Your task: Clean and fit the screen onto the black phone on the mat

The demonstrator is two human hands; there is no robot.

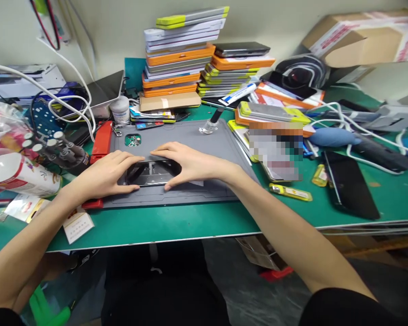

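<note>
A dark, glossy smartphone (153,174) lies lengthwise on a grey work mat (197,140). My left hand (114,174) grips its left end, thumb at the near edge and fingers at the far edge. At the other end, my right hand (190,165) curls round the phone in the same way. Reflections show on its surface, and both ends are partly hidden by my fingers. Small screws and metal bits fill a green recess (133,140) in the mat. A small clear bottle with a black cap (211,124) stands near the mat's far right.
Stacked orange, grey and yellow-green boxes (180,59) rise behind the mat. Screwdrivers in a holder (59,151) and a white printed tub (20,174) stand on the left. Another black phone (350,183), a blue air blower (335,137) and cables lie right.
</note>
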